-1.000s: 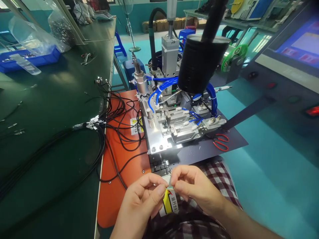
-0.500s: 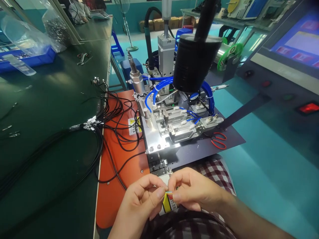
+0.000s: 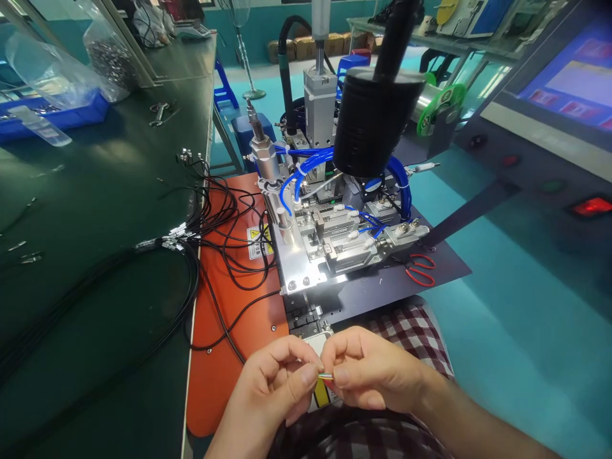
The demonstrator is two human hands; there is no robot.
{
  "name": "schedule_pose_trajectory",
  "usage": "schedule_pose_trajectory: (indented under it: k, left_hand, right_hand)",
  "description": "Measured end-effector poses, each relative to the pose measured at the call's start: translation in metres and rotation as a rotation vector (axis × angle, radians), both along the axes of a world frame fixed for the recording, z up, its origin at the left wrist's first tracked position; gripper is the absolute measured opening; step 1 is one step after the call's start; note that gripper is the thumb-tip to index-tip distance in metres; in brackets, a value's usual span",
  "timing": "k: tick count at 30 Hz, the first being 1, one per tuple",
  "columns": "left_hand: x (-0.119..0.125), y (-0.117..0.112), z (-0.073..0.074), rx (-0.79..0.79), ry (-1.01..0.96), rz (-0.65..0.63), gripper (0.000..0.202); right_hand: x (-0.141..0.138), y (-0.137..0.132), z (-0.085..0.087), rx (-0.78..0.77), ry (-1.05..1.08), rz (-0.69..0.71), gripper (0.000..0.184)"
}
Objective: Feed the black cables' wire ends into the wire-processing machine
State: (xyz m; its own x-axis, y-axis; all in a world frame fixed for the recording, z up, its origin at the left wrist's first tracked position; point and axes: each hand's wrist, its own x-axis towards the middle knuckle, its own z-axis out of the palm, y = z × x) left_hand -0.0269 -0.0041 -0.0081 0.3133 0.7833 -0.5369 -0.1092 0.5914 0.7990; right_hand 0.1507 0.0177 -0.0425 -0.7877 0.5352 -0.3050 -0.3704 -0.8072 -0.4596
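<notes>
My left hand (image 3: 270,389) and my right hand (image 3: 370,373) meet low in the view, just in front of the machine. Both pinch the ends of a thin bundle of coloured wires (image 3: 325,376), which spans the small gap between thumb and forefinger of each hand. The wire runs from a black cable whose path under my hands is hidden. Behind the fingers lies a yellow and white label (image 3: 321,394). A metal fixture (image 3: 329,245) with blue air hoses (image 3: 294,178) stands just beyond my hands.
Black cables (image 3: 210,229) with metal ends loop over the orange mat (image 3: 239,319) and green bench (image 3: 95,210) at left. Red-handled scissors (image 3: 421,268) lie right of the fixture. A black cylindrical lamp head (image 3: 377,124) hangs above it. A blue tray (image 3: 52,111) sits far left.
My hands have sunk slightly lower and drawn closer together on the coloured wires. The view has shifted a little; nothing else has moved.
</notes>
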Motion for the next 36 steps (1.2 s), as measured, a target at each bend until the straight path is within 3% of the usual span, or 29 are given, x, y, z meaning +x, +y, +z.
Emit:
schedule_pose_trajectory:
  k: [6, 10, 13, 19, 28, 36]
  left_hand:
    - [-0.003, 0.001, 0.0, -0.01, -0.046, -0.055, 0.031]
    - [-0.002, 0.001, -0.002, 0.002, 0.006, -0.087, 0.028]
    - [0.001, 0.002, -0.002, 0.007, 0.086, -0.094, 0.027]
    - [0.011, 0.001, 0.002, 0.051, 0.186, 0.001, 0.022]
    - [0.019, 0.0, -0.003, -0.019, 0.127, 0.194, 0.029]
    - [0.018, -0.004, -0.007, 0.024, 0.095, 0.195, 0.025]
  right_hand:
    - [-0.001, -0.001, -0.003, -0.015, -0.04, 0.012, 0.021]
    - [0.002, -0.002, -0.001, 0.232, -0.261, -0.103, 0.016]
    - [0.006, 0.001, 0.01, 0.392, -0.389, -0.11, 0.019]
    - [0.007, 0.006, 0.027, 0.548, -0.565, -0.132, 0.019]
    - [-0.009, -0.008, 0.017, 0.505, -0.736, -0.279, 0.017]
    - [-0.015, -0.012, 0.01, 0.514, -0.752, -0.34, 0.012]
